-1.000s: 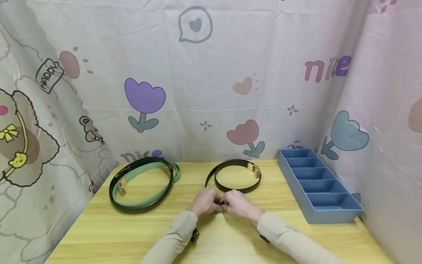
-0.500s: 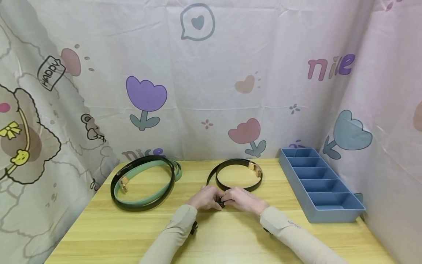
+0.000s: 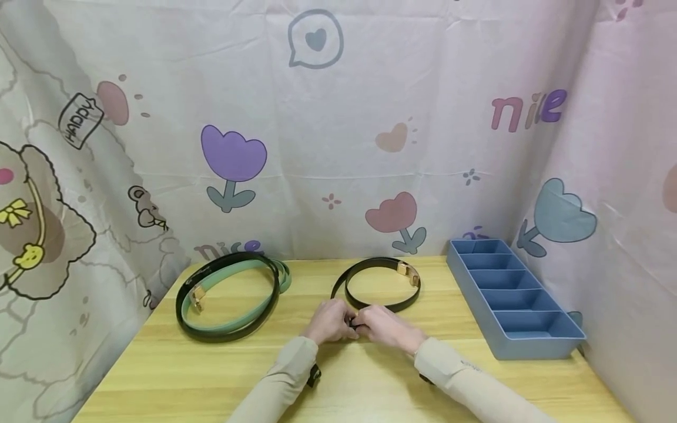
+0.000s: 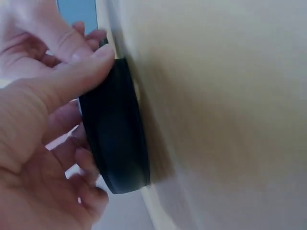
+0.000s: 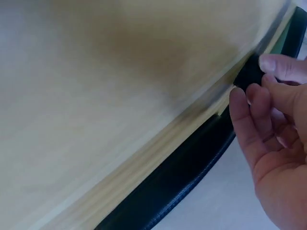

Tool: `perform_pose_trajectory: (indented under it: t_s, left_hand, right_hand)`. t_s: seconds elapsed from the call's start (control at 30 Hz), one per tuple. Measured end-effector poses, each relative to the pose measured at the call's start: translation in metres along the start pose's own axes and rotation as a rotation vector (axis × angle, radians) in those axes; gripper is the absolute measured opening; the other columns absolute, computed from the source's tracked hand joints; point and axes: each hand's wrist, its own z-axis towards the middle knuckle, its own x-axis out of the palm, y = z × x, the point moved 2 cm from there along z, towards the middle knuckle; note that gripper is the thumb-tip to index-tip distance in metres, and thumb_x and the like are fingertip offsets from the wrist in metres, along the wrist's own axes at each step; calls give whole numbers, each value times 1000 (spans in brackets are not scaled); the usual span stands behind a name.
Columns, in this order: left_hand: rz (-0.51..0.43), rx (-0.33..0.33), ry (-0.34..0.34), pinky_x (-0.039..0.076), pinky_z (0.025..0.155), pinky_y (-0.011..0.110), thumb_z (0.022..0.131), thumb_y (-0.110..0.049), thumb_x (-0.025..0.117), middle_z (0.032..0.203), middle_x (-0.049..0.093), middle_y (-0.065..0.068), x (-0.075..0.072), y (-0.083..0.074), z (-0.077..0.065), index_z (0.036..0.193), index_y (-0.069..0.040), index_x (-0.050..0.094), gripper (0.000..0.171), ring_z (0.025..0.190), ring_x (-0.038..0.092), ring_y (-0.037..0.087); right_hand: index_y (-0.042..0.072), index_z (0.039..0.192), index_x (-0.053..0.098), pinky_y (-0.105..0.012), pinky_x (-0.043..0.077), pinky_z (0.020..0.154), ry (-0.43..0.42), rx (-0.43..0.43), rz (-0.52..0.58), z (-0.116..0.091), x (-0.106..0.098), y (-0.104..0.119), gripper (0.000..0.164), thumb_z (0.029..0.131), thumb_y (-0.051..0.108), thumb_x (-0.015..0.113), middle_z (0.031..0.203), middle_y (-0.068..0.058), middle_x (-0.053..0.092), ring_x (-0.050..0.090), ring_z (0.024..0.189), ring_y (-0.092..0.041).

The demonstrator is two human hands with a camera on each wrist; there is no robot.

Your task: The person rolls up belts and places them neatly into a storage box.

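A black belt (image 3: 404, 304) with a gold buckle (image 3: 404, 268) stands on edge in a loose loop at the middle of the table. Both hands meet at its near end. My left hand (image 3: 330, 321) pinches the small coiled end of the belt (image 4: 115, 134), its thumb on top in the left wrist view. Against it, my right hand (image 3: 385, 325) pinches the same end between thumb and fingers. A long stretch of the belt (image 5: 177, 167) runs past the right hand in the right wrist view. The innermost turn is hidden by the fingers.
At the left lie another black belt (image 3: 224, 337) and a mint green belt (image 3: 233, 325), looped together, with a gold buckle (image 3: 197, 298). A blue divided box (image 3: 478, 320) stands along the right edge of the wooden table (image 3: 174, 382). Printed curtains enclose the back and sides.
The fingers have shifted slightly around the coiled end: half a second ago the right fingers reached over it, and now the hands are close together again. The belts and box stay put.
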Motion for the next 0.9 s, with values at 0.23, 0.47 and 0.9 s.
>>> perform_pose_trajectory:
  t_s: [0.23, 0.47, 0.9]
  left_hand:
    - [-45, 105, 84, 34, 59, 19, 71, -14, 86, 62, 52, -13, 3, 4, -2, 80, -18, 69, 19, 60, 42, 1]
    - [14, 69, 50, 38, 59, 21, 67, -24, 89, 67, 61, -15, 2, 4, 1, 77, -24, 72, 20, 62, 47, 3]
    - [23, 9, 29, 39, 57, 23, 65, -31, 90, 62, 58, -15, 1, 4, 1, 67, -24, 69, 23, 60, 46, 4]
  right_hand:
    - [15, 96, 75, -10, 49, 75, 3, -82, 24, -1, 1, -4, 12, 91, 8, 67, 92, 1, 72, 66, 83, -5]
    - [17, 95, 73, -12, 48, 71, 17, -22, 11, -1, 3, -5, 10, 93, 11, 65, 91, 5, 70, 62, 79, -1]
    - [19, 97, 76, -15, 50, 68, -11, 49, 12, 3, 6, -3, 13, 90, 11, 68, 90, 7, 72, 60, 75, 2]
